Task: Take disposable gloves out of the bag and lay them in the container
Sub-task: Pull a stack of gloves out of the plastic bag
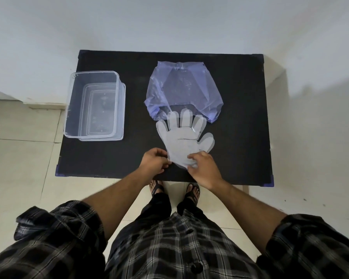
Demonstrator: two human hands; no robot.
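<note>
A clear disposable glove point(184, 140) lies flat on the black worktop point(240, 141), spread with its five finger shapes fanned toward the far edge and its cuff toward the person. The tips of its middle finger shapes overlap the open mouth of the bag point(182, 93), a thin bluish-purple plastic bag lying just beyond it near the middle of the worktop. The bag is rumpled and translucent; whether more gloves remain inside it cannot be told.

Both hands meet the glove at its cuff. The left hand point(154, 161) sits at the cuff's left corner with its fingers point(166, 165) curled in narrow, pinching the edge of the plastic. The right hand point(203, 168) rests palm-down on the cuff's right side, its fingers point(193, 158) loosely bent and pressing on the film rather than closed around it.

The container point(93, 105), a clear rectangular plastic tub, stands at the left part of the worktop, well apart from the glove and the bag. It sits on or in what looks like a second clear piece, perhaps its lid, whose rim shows along its right and near sides. Nothing can be seen lying in it.

Bare forearms reach in from rolled plaid sleeves point(54, 234). Below the worktop's near edge, two sandalled feet point(157, 188) stand on a pale tiled floor point(18, 158).
</note>
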